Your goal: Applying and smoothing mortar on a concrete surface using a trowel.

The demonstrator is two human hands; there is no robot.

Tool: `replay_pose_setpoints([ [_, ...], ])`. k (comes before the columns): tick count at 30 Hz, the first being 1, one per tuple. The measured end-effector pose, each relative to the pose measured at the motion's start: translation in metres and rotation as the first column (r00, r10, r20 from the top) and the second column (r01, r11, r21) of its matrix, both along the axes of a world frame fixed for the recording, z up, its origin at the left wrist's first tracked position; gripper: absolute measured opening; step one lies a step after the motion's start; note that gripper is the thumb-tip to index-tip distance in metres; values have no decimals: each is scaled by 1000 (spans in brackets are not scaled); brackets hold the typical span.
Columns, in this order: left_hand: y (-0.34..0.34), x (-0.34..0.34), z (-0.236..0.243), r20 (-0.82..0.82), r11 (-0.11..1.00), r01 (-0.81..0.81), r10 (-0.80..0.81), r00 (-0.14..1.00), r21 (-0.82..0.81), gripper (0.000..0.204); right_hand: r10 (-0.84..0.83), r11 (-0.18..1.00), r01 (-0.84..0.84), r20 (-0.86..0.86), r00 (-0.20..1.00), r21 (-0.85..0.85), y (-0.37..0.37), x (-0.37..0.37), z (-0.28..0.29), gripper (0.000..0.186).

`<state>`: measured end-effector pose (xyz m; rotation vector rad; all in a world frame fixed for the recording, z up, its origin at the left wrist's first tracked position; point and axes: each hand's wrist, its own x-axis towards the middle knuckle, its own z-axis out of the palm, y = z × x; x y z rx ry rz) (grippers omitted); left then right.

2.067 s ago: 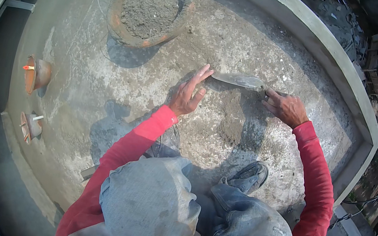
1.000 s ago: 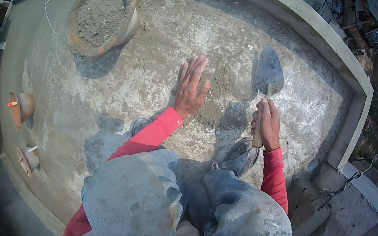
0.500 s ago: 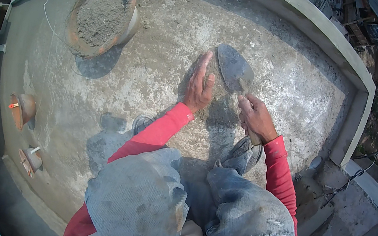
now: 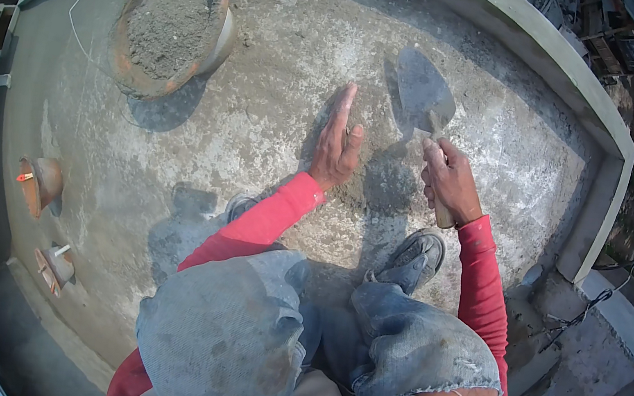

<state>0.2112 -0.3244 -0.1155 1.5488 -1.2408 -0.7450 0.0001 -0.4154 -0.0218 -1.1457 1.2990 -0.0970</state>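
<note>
My right hand (image 4: 448, 184) is closed round the handle of a trowel (image 4: 423, 90), whose broad grey blade points away from me over the concrete floor. The blade casts a shadow just to its left, so it seems slightly raised. My left hand (image 4: 336, 145) stands on edge at the floor, fingers stretched out and thumb apart, holding nothing. Between the two hands lies some loose grey mortar (image 4: 365, 185). A bucket (image 4: 169, 29) of grey mortar stands at the far left, its wire handle down on the left side.
Two small cone-shaped pieces (image 4: 45, 184) with orange-brown faces sit at the left. A low concrete parapet (image 4: 548, 73) curves round the far and right sides. Dark cables (image 4: 585, 311) hang at the right edge. My shoe (image 4: 417, 255) is close below my right hand.
The trowel and my right hand have moved to the right and away from me, and the blade has come away from my left hand. My left hand stays nearly in place.
</note>
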Motion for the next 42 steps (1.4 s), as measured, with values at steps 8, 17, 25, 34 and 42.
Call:
replay_pose_setpoints([
  [8, -9, 14, 0, 55, 998, 67, -67, 996, 12, 79, 281, 935, -290, -77, 957, -201, 22, 14, -26, 42],
  [17, -29, 25, 5, 105, 962, 274, -271, 957, -17, 77, -259, 961, 258, 4, 966, -102, 58, 1, -10, 40],
  [25, -31, 11, 1, 169, 926, 374, -377, 911, 52, 63, -182, 981, 158, -269, 946, -111, 115, -20, -6, 47],
  [34, -11, 66, -1, 346, 917, 398, -365, 864, -25, 59, -759, 648, 733, -254, 600, -206, 163, -101, 7, 37],
  [42, 21, 32, 6, 60, 794, 606, -607, 792, 39, 57, -421, 903, 430, -207, 883, -4, 233, -11, 3, 37],
])
